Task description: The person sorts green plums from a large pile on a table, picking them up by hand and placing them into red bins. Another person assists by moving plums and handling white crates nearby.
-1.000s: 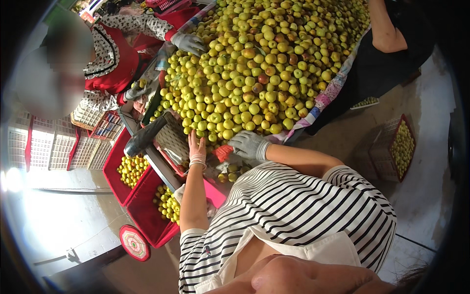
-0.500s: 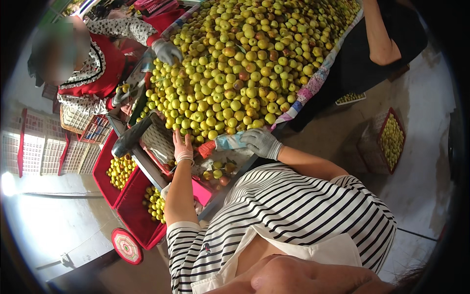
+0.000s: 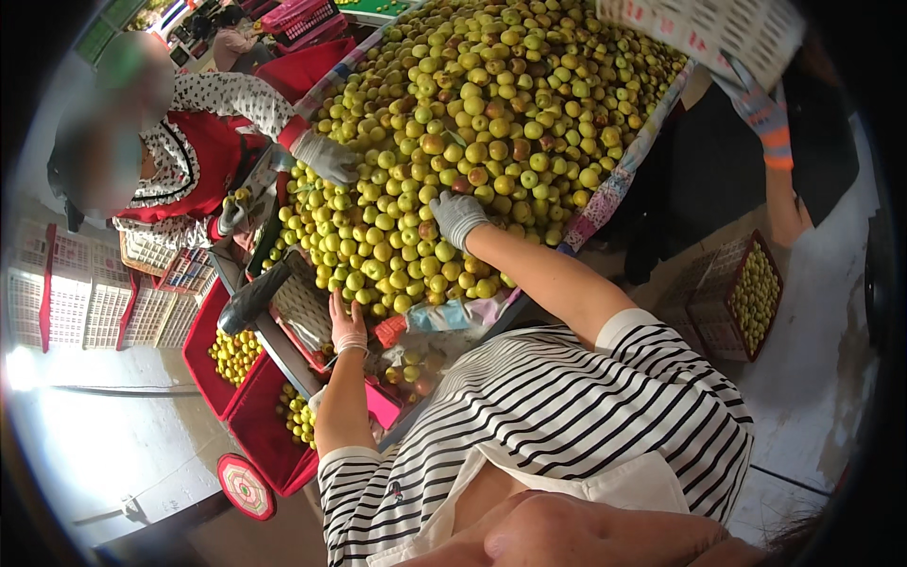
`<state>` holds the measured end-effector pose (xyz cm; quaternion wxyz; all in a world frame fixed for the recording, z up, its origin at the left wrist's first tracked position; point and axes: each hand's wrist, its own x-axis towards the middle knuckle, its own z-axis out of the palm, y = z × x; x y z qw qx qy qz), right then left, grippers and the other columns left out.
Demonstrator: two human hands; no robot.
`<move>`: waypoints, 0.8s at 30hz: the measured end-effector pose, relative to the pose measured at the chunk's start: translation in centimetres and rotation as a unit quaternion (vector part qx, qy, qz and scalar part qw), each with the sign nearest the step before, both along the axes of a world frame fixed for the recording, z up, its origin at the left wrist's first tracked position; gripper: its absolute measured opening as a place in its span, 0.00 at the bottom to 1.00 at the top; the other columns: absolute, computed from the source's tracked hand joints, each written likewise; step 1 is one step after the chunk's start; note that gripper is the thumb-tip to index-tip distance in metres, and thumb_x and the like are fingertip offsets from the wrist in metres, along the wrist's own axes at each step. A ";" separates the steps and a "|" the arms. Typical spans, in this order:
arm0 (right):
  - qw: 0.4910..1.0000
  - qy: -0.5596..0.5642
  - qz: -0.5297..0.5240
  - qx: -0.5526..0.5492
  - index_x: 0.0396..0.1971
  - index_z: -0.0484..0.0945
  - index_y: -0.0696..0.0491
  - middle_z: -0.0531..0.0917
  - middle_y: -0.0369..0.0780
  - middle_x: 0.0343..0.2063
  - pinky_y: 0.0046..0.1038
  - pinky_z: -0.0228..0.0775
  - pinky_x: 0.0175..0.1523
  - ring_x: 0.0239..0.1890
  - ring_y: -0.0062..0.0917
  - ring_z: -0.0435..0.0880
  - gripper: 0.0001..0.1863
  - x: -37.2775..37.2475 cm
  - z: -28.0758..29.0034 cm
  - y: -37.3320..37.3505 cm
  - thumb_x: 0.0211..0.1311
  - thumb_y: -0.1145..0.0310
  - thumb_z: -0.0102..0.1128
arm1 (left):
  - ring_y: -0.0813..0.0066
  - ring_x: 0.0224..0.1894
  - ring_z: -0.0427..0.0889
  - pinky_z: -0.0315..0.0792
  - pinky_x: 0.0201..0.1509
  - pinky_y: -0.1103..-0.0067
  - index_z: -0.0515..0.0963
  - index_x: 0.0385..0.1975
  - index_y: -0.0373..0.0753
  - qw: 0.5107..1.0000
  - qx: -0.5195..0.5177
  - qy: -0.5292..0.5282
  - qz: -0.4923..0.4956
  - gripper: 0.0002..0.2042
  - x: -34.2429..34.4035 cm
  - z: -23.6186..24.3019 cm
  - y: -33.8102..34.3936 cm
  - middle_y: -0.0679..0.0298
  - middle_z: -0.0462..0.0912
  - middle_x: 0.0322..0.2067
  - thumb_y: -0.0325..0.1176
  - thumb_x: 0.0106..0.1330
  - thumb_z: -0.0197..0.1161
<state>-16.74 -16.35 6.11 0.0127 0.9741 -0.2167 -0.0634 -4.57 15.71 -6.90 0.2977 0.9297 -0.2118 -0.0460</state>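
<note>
A large heap of yellow-green jujubes [image 3: 378,222], some with brown patches, covers the sorting table. My right hand [image 3: 458,217], in a grey knit glove, reaches over the heap's middle and rests on the fruit. Its fingers bend down among the jujubes, so their grip is hidden. My left hand [image 3: 348,324] lies at the heap's near edge, fingers apart, touching the nearest jujubes; a pale band circles its wrist. Beside it are a red and pale blue cloth roll [image 3: 439,317] along the table edge and a few loose jujubes [image 3: 408,367] in the near tray.
At the left, a co-worker's gloved hand [image 3: 326,158] touches the heap. Another person's gloved hand [image 3: 761,118] holds a white crate [image 3: 704,33] over the far right edge. Red bins [image 3: 248,425] stand below left; a filled crate [image 3: 732,295] sits on the floor right.
My right hand has left the cloth roll at the near edge and moved forward onto the heap. A white crate has come in at the far right. My left hand stays near the same spot.
</note>
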 end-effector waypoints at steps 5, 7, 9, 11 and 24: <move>0.962 -0.182 0.060 0.196 0.35 0.78 0.52 0.81 0.43 0.36 0.38 0.77 0.43 0.37 0.36 0.83 0.12 -2.7 2.4 -3.3 0.61 0.60 0.51 | 0.53 0.65 0.66 0.71 0.58 0.64 0.56 0.70 0.53 1.000 0.017 0.001 0.011 0.30 -0.7 1.4 -0.3 0.57 0.57 0.70 0.52 0.69 0.50; 0.911 -0.297 0.080 0.275 0.25 0.79 0.52 0.82 0.42 0.24 0.37 0.76 0.40 0.28 0.35 0.82 0.17 -3.6 2.8 -6.6 0.60 0.55 0.50 | 0.53 0.66 0.66 0.71 0.58 0.64 0.57 0.70 0.52 1.000 0.006 -0.009 0.002 0.30 -0.7 1.4 -0.4 0.57 0.58 0.70 0.51 0.69 0.50; 0.898 -0.340 0.015 0.277 0.25 0.80 0.51 0.83 0.39 0.24 0.35 0.75 0.38 0.27 0.32 0.82 0.19 -4.6 5.6 -9.1 0.60 0.50 0.52 | 0.52 0.65 0.66 0.70 0.59 0.65 0.57 0.70 0.51 1.000 0.022 0.001 0.009 0.29 -1.2 2.2 -0.2 0.57 0.58 0.69 0.50 0.70 0.49; 0.845 -0.448 0.039 0.290 0.30 0.81 0.51 0.82 0.37 0.22 0.34 0.74 0.31 0.21 0.26 0.79 0.19 -4.3 6.2 -15.0 0.66 0.51 0.49 | 0.52 0.64 0.67 0.71 0.57 0.64 0.56 0.70 0.51 0.999 0.022 -0.030 -0.004 0.28 -0.9 1.8 -0.7 0.57 0.58 0.69 0.49 0.71 0.49; 0.986 -0.056 -0.156 0.025 0.62 0.62 0.50 0.70 0.51 0.58 0.39 0.80 0.44 0.46 0.41 0.83 0.25 5.6 13.3 -20.5 0.64 0.77 0.49 | 0.51 0.64 0.67 0.71 0.57 0.63 0.58 0.68 0.46 0.999 0.048 -0.008 0.009 0.28 -1.6 3.2 -0.6 0.55 0.58 0.69 0.47 0.70 0.50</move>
